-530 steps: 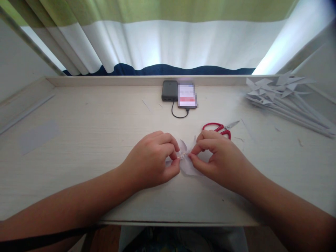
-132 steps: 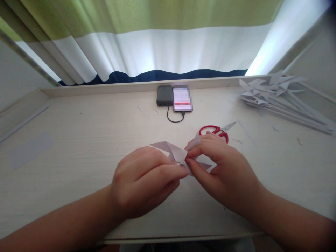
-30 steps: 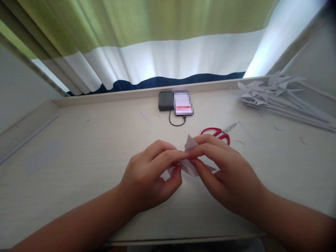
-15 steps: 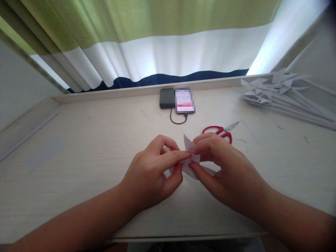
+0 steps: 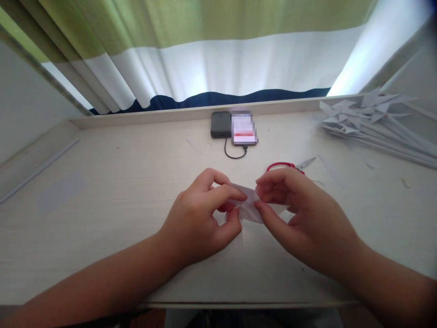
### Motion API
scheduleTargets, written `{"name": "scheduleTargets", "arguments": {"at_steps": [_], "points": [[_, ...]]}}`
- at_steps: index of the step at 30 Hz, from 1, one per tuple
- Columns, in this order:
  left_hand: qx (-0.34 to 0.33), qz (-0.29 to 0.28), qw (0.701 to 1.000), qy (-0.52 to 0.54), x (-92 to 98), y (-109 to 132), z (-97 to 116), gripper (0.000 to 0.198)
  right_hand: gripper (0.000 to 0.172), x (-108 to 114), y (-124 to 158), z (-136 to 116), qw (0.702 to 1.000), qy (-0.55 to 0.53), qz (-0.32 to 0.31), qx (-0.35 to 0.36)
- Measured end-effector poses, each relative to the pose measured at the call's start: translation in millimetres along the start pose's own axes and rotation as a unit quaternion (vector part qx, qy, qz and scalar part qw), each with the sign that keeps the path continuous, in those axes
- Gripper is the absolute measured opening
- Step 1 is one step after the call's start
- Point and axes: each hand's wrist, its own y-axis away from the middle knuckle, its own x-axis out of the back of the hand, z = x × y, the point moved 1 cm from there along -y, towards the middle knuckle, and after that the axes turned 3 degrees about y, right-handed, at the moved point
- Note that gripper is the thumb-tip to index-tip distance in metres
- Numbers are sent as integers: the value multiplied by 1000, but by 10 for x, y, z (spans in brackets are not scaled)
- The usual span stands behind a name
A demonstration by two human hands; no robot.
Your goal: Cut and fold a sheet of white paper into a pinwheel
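Note:
Above the desk near its front, both hands hold a white folded paper pinwheel (image 5: 251,212). My left hand (image 5: 200,216) pinches its left side, the index finger lying over the paper and the thumb below. On the right side, the thumb of my right hand (image 5: 305,221) presses against the pinwheel's edge, with the curled fingers behind. Fingers hide parts of the folds. Just beyond my right hand lie red-handled scissors (image 5: 306,163), blades to the right and handles partly covered by the hand.
Several finished paper pinwheels (image 5: 362,114) on rolled paper sticks are piled at the back right. A black power bank (image 5: 221,124) is cabled to a phone (image 5: 243,128) at the back. A paper piece (image 5: 61,192) lies on the left, with scraps scattered about. Curtains (image 5: 205,59) hang behind.
The pinwheel flap that stood upright between my hands is now folded down. My right hand's fingertips have shifted slightly away from my left hand. The view has shifted a little.

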Motion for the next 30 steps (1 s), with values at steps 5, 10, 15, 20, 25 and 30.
{"name": "scheduleTargets", "arguments": {"at_steps": [5, 10, 15, 20, 25, 30], "points": [[-1, 4, 1000, 8, -12, 8, -12, 23, 17, 8, -46, -19, 999, 42, -1, 10], [-10, -6, 1000, 3, -12, 1, 2, 21, 15, 13, -56, -31, 998, 51, -5, 24], [-10, -5, 1000, -17, -2, -11, 13, 18, 14, 15, -57, -31, 997, 68, -3, 33], [-8, -8, 1000, -23, 1, -8, -1, 15, 14, 14, -57, -13, 998, 60, 6, 22], [-2, -16, 1000, -18, -2, 5, -10, 15, 13, 1, -75, 15, 999, 36, -1, -6], [-22, -17, 999, -31, -3, 6, -7, 14, 14, 0, -79, 9, 1000, 8, -7, -7]]}}
